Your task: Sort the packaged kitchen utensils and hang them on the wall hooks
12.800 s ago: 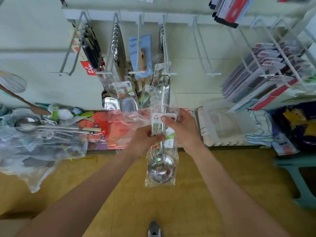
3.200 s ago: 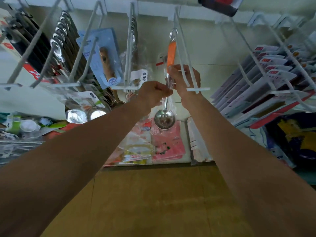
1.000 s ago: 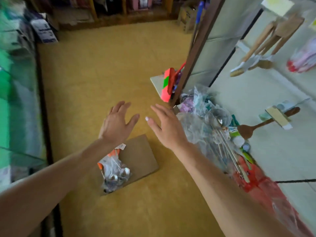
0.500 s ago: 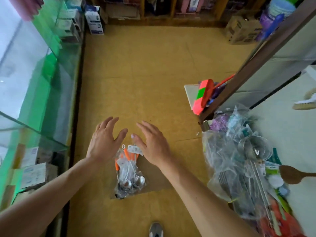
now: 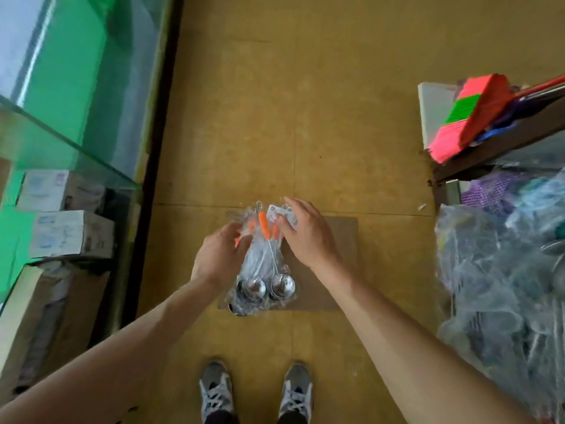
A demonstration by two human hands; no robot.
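Bagged ladles point(image 5: 263, 272) with orange handles lie on cardboard point(image 5: 331, 255) on the floor point(image 5: 336, 117). The left hand point(image 5: 220, 258) pinches the plastic at the handle end. The right hand point(image 5: 308, 240) has its fingers point(image 5: 293, 206) loosely spread over the label point(image 5: 275, 211), and I cannot tell whether it grips. The hands are probably at the handle end because that is the end that hangs.
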